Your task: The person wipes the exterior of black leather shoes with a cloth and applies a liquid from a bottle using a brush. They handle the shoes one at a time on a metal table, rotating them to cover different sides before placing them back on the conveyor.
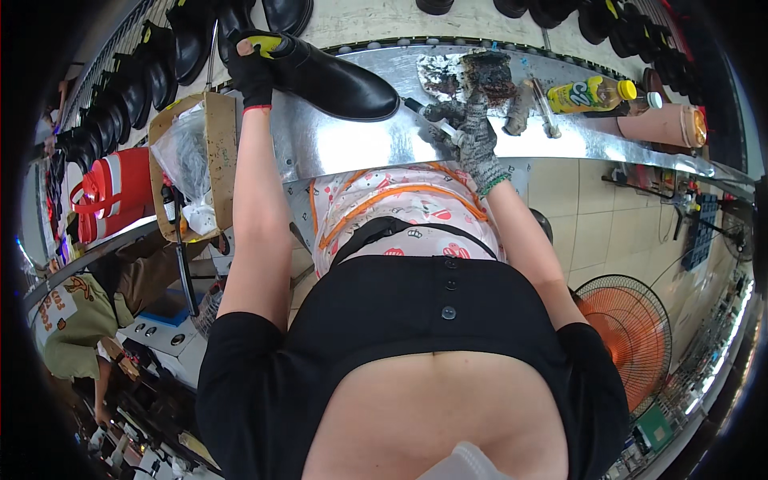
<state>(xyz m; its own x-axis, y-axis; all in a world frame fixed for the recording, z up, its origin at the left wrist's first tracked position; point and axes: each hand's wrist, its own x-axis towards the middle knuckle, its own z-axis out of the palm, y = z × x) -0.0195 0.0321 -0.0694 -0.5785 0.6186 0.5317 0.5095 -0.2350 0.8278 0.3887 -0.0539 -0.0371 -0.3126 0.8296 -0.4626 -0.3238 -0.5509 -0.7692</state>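
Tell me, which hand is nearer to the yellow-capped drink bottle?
The right. The right hand, holding a slim tool, is to the left of the yellow-capped drink bottle, apart from it. The left hand, gripping a black boot, is much farther left.

Shiny metal bench (344, 146). Near far edge, right of middle: stained silvery sheet (436, 74), charred-looking dark patch (490, 68) on right half. Further toward right end: grubby grey rag (517, 114), slim brush-like stick (546, 109). By right end: yellow bottle (584, 94), white-capped bottle (654, 100), pinkish cylindrical container (660, 126) closest to near edge. Beyond far edge: pale belt (360, 22), black boots on it, left (152, 68) and right.
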